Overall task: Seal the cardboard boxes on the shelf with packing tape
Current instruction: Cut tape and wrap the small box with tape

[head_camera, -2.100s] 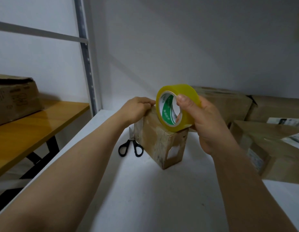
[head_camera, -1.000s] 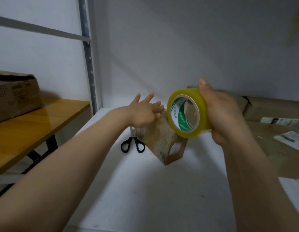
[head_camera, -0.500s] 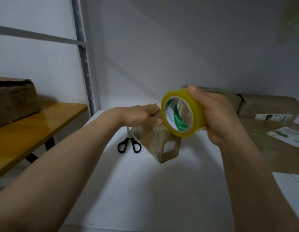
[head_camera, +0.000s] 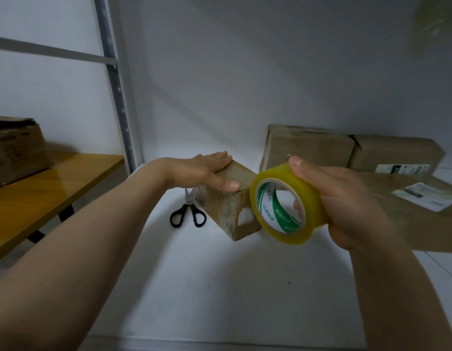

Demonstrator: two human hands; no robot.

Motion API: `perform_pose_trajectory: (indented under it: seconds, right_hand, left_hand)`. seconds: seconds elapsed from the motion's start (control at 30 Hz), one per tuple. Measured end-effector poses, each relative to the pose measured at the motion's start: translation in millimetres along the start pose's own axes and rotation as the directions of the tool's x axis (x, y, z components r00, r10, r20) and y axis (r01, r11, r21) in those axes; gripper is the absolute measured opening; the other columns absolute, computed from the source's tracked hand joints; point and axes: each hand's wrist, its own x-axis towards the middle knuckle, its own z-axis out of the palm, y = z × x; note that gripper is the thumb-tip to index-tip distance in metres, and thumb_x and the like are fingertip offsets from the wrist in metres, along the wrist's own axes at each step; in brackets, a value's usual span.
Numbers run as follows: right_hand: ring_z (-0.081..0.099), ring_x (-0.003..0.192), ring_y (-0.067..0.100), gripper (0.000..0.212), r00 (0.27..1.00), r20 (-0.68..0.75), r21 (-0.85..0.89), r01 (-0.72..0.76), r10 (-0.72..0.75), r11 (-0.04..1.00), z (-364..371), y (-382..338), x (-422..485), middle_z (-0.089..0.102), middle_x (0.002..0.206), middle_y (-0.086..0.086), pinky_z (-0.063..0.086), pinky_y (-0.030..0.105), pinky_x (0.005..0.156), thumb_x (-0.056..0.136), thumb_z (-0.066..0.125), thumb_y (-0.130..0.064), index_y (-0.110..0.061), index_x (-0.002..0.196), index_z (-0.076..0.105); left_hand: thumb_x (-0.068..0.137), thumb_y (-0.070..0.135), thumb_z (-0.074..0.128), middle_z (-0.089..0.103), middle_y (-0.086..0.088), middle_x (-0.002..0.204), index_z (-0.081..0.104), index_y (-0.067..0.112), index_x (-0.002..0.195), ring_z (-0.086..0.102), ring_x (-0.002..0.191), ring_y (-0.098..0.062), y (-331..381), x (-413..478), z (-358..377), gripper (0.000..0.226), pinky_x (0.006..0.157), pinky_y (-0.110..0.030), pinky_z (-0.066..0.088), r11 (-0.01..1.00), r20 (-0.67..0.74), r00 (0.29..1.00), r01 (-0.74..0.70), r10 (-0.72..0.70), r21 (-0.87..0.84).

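One hand (head_camera: 202, 171) now flat on box (head_camera: 230, 206).

A plain white wall (head_camera: 245, 72) rises behind the white shelf (head_camera: 220, 287). Left of the hands stand a grey metal upright (head_camera: 113, 79) and a wooden table (head_camera: 42, 188).
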Motion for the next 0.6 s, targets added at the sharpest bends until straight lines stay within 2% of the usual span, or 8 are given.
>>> perform_pose_trajectory:
  seconds: [0.07,0.13,0.2,0.27,0.37,0.43,0.5,0.6]
  right_hand:
    - [0.061,0.055,0.023,0.062,0.999,0.013,-0.024,-0.031,0.032,0.999,0,9,0,0.06,0.059,0.01,0.052,0.038,0.067,0.075,0.065,-0.057,0.005,0.079,0.069]
    - [0.064,0.058,0.024,0.051,0.998,-0.009,-0.023,-0.067,0.067,0.997,-1,20,0,0.065,0.062,0.008,0.052,0.042,0.071,0.081,0.066,-0.053,-0.002,0.076,0.072]
    - [0.072,0.072,0.033,0.04,0.995,-0.034,-0.024,-0.09,0.089,0.996,0,30,1,0.074,0.075,0.011,0.057,0.049,0.077,0.083,0.068,-0.046,-0.007,0.079,0.076]
    - [0.072,0.088,0.041,0.033,0.991,-0.063,-0.031,-0.12,0.118,0.992,2,35,4,0.076,0.088,0.017,0.057,0.054,0.085,0.086,0.07,-0.04,-0.008,0.088,0.077]
    - [0.071,0.091,0.037,0.023,0.984,-0.093,-0.015,-0.156,0.153,0.988,4,41,10,0.075,0.092,0.013,0.056,0.053,0.088,0.091,0.068,-0.036,-0.015,0.091,0.076]
    - [0.07,0.095,0.035,0.032,0.981,-0.08,-0.002,-0.179,0.178,0.984,3,45,13,0.075,0.1,0.011,0.055,0.054,0.091,0.085,0.072,-0.044,-0.017,0.102,0.076]
    - [0.07,0.097,0.035,0.038,0.976,-0.067,0.026,-0.208,0.209,0.978,2,48,15,0.074,0.106,0.013,0.056,0.052,0.091,0.085,0.071,-0.044,-0.016,0.11,0.074]
    - [0.071,0.09,0.032,0.023,0.975,-0.022,0.087,-0.217,0.22,0.972,4,48,10,0.074,0.101,0.014,0.056,0.045,0.081,0.091,0.065,-0.034,-0.016,0.103,0.073]
  left_hand:
    - [0.074,0.077,0.049,-0.008,0.014,0.168,0.001,0.031,0.162,-0.01,0.152,-0.005,2,-1,2,0.11,0.113,-0.026,-0.011,1.0,-0.001,1.0,-0.005,0.005,0.029]
    - [0.073,0.078,0.045,-0.009,0.012,0.168,0.0,0.03,0.162,-0.011,0.152,-0.006,4,-1,6,0.111,0.113,-0.026,-0.012,0.998,-0.022,1.0,-0.016,0.017,0.057]
    - [0.073,0.082,0.042,-0.01,0.009,0.169,0.001,0.03,0.162,-0.015,0.152,-0.007,5,-1,9,0.11,0.118,-0.032,-0.014,0.995,-0.055,0.998,-0.017,0.022,0.094]
    - [0.081,0.08,0.039,-0.009,0.006,0.169,0.003,0.029,0.162,-0.019,0.152,-0.01,12,-2,14,0.102,0.122,-0.038,-0.013,0.991,-0.068,0.997,-0.031,0.04,0.134]
    - [0.107,0.047,0.034,0.001,0.005,0.169,0.011,0.023,0.162,-0.008,0.154,-0.009,32,-2,28,0.064,0.123,-0.03,-0.006,0.974,-0.088,0.987,-0.119,0.138,0.191]
    - [0.11,0.032,0.031,0.005,0.003,0.169,0.013,0.021,0.162,0.002,0.155,-0.012,38,-4,39,0.056,0.123,-0.027,0.0,0.957,-0.133,0.972,-0.159,0.195,0.244]
    - [0.109,0.029,0.034,0.005,0.005,0.169,0.013,0.024,0.162,0.004,0.155,-0.012,35,-8,42,0.057,0.126,-0.032,0.001,0.951,-0.153,0.964,-0.176,0.219,0.252]
    - [0.097,0.031,0.058,0.003,0.008,0.169,0.01,0.029,0.162,0.002,0.154,-0.008,24,-15,42,0.081,0.127,-0.036,0.0,0.94,-0.125,0.957,-0.224,0.263,0.258]
